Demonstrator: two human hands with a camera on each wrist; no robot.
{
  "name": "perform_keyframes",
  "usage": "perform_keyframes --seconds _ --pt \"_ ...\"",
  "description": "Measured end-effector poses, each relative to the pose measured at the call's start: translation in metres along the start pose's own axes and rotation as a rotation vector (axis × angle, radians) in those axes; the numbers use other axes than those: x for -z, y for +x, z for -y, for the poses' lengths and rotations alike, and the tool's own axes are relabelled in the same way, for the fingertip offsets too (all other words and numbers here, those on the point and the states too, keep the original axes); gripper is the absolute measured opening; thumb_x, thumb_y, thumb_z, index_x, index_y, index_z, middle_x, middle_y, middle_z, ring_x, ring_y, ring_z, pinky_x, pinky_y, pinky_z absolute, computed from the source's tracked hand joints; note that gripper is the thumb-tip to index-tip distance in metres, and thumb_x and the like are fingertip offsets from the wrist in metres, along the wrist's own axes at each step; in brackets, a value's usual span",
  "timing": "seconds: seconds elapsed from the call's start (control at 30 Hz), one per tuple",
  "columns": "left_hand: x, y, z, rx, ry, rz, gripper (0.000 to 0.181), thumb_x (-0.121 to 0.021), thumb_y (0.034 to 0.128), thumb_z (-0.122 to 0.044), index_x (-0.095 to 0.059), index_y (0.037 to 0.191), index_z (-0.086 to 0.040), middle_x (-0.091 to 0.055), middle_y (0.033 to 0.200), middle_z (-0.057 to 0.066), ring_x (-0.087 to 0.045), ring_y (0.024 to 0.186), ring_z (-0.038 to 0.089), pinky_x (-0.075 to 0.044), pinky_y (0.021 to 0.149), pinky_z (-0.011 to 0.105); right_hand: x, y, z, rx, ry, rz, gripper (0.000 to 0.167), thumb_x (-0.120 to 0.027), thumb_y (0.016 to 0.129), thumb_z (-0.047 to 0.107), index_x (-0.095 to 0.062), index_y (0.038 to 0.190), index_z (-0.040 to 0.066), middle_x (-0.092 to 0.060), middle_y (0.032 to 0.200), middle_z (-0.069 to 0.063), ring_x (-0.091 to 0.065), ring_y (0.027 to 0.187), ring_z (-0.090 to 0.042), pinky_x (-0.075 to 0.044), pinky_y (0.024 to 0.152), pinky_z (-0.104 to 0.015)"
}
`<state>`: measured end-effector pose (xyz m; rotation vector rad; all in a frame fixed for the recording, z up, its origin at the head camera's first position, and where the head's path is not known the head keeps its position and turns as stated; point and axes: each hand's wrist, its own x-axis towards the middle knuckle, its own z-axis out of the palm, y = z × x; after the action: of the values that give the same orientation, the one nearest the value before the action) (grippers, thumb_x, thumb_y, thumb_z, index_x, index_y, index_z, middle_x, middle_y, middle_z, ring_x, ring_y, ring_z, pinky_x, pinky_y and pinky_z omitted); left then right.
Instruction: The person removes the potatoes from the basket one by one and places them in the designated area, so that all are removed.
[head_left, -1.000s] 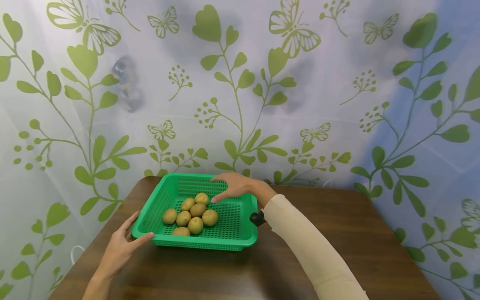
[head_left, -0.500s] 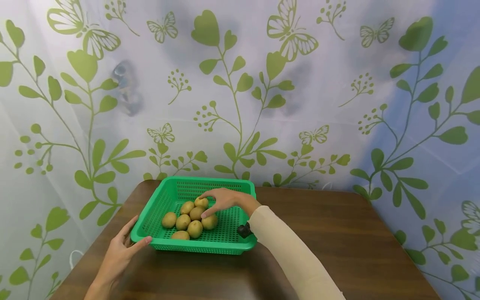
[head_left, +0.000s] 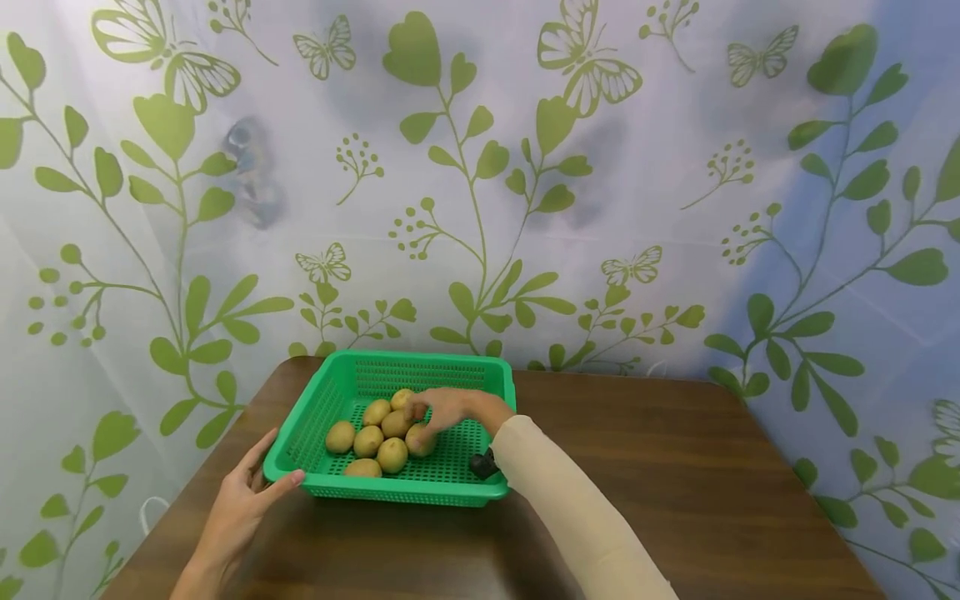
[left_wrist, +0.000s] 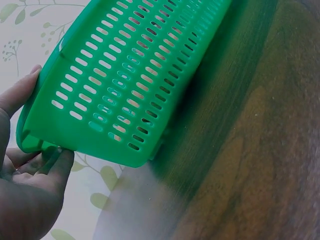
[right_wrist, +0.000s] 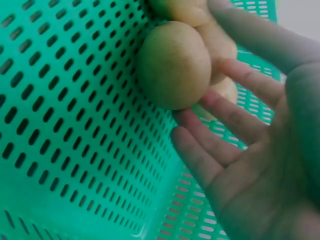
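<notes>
A green plastic basket with slotted walls stands on the table, with several yellow-brown potatoes grouped on its floor. My left hand grips the basket's near left corner; in the left wrist view, the thumb is on one side of the rim and the fingers on the other. Inside the basket, my right hand is at the rightmost potato, thumb on its near side and fingers bent over its far side. From the right wrist, the fingertips meet this potato's edge, partly hidden behind it. Other potatoes sit directly behind.
The brown wooden table extends to the right of the basket and in front of it. Behind it hangs a pale curtain printed with green leaves and butterflies. A white cord shows beside the table's left edge.
My right hand has moved down and left, from above the basket's right half to the rightmost potato, its fingers bending around it. My left hand stays on the corner; the potatoes lie as before.
</notes>
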<state>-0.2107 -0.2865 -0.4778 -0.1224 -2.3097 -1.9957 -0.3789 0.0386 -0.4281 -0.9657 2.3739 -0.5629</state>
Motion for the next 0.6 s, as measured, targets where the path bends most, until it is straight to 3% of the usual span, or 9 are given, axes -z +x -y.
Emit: perform_keyframes --seconds 0.27,0.47,0.6 --pt "0.0 -0.001 -0.0005 0.011 -0.003 -0.014 0.085 -0.071 0.1015 -0.013 -0.017 0.167 -0.014 -0.017 0.166 0.025 -0.035 0.142 0.001 -0.045 0.094 0.009 -0.0028 0.0033 -0.0031 -0.016 -0.059 0.052 0.04 -0.084 0.092 0.024 -0.057 0.122 0.025 -0.053 0.141 -0.008 -0.051 0.131 -0.025 -0.051 0.091 -0.034" --pt "-0.0001 -0.0017 -0.0015 0.001 0.003 -0.012 0.085 -0.07 0.102 -0.014 -0.015 0.167 -0.013 -0.023 0.163 0.028 -0.044 0.128 -0.012 -0.046 0.093 0.01 -0.0023 0.0074 -0.0049 -0.012 -0.072 0.065 0.036 -0.083 0.092 0.025 -0.058 0.116 0.026 -0.054 0.138 -0.006 -0.052 0.128 -0.025 -0.051 0.09 -0.034" --pt "-0.0023 0.0005 0.0007 -0.009 -0.014 -0.004 0.085 -0.069 0.1022 -0.012 -0.014 0.167 -0.013 -0.021 0.164 0.028 -0.043 0.129 -0.012 -0.045 0.094 0.009 -0.0017 0.0066 -0.0085 -0.007 -0.084 0.094 0.037 -0.085 0.091 0.024 -0.057 0.115 0.026 -0.052 0.137 -0.003 -0.052 0.126 -0.022 -0.051 0.089 -0.032"
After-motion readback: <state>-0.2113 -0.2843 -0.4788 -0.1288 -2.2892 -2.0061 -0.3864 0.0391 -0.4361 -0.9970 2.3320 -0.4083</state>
